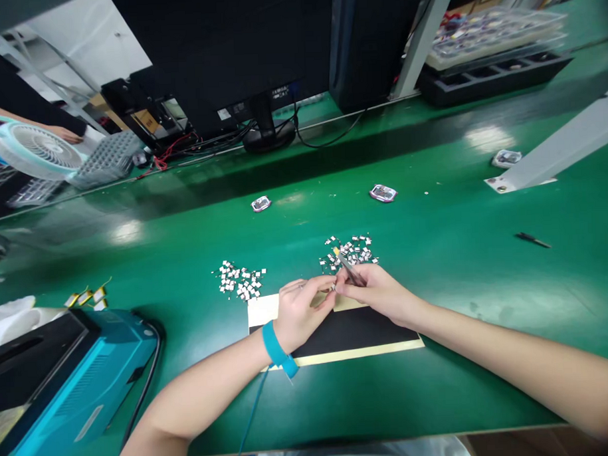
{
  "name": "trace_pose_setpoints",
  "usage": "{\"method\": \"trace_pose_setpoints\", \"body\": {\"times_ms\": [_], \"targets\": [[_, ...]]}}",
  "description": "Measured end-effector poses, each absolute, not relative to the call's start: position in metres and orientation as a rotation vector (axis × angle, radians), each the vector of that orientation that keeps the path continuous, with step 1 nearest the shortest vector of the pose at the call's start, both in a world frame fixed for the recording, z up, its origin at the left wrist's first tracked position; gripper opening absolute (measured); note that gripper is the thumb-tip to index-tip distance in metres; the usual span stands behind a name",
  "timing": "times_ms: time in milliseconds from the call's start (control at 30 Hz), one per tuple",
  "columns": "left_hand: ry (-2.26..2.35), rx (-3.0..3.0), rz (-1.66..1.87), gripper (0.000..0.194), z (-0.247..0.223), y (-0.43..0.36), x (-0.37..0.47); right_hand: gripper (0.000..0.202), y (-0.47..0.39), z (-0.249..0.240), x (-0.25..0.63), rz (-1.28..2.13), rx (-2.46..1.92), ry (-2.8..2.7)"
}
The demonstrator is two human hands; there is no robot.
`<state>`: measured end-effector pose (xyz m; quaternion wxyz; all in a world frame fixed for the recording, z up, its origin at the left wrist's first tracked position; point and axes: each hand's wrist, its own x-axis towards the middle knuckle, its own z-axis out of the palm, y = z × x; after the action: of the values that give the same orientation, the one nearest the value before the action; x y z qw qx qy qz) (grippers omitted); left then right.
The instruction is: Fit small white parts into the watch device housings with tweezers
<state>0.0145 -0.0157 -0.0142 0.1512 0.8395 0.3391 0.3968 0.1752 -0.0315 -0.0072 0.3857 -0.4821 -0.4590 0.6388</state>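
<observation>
My left hand (303,311), with a teal strap (274,344) round the wrist, pinches a small whitish part (333,287) at its fingertips. The fingertips of my right hand (376,292) meet it there. A slim metal tool (351,273) with a yellow end, which looks like tweezers, is gripped in my right hand. Both hands are over a black sheet (352,331) with pale yellow edges. Just behind them lies a pile of small white parts (355,251) with dark leads. A second pile of white parts (236,281) is left of my left hand.
A teal and black machine (104,381) stands at the left, near several yellow-wrapped parts (87,297). Small framed pieces (383,193) and a pen (532,240) lie farther back. A monitor stand (265,133), a fan (42,147) and a metal post (565,146) are beyond.
</observation>
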Motion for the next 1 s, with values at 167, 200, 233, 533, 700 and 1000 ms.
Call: {"method": "trace_pose_setpoints", "body": {"times_ms": [167,200,233,533,700,1000], "targets": [[0.941,2.383,1.162,0.017,-0.0111,-0.0157,0.0151,0.015,-0.0303,-0.0043,0.1764,1.672,-1.214,-1.151],[0.936,2.375,1.162,0.018,-0.0108,-0.0155,0.015,0.016,-0.0302,-0.0037,0.1766,1.68,-1.21,-1.151],[0.932,2.368,1.159,0.018,-0.0107,-0.0153,0.0147,0.016,-0.0302,-0.0032,0.1768,1.686,-1.206,-1.151],[0.933,2.357,1.133,0.015,-0.0135,-0.0141,0.0133,0.015,-0.0316,-0.0037,0.1751,1.69,-1.205,-1.155],[0.932,2.36,1.131,0.016,-0.0147,-0.0136,0.0139,0.014,-0.0311,-0.0043,0.1756,1.692,-1.203,-1.153],[0.948,2.366,1.122,0.016,-0.013,-0.0143,0.014,0.014,-0.0321,-0.0031,0.1739,1.701,-1.216,-1.129]]}}
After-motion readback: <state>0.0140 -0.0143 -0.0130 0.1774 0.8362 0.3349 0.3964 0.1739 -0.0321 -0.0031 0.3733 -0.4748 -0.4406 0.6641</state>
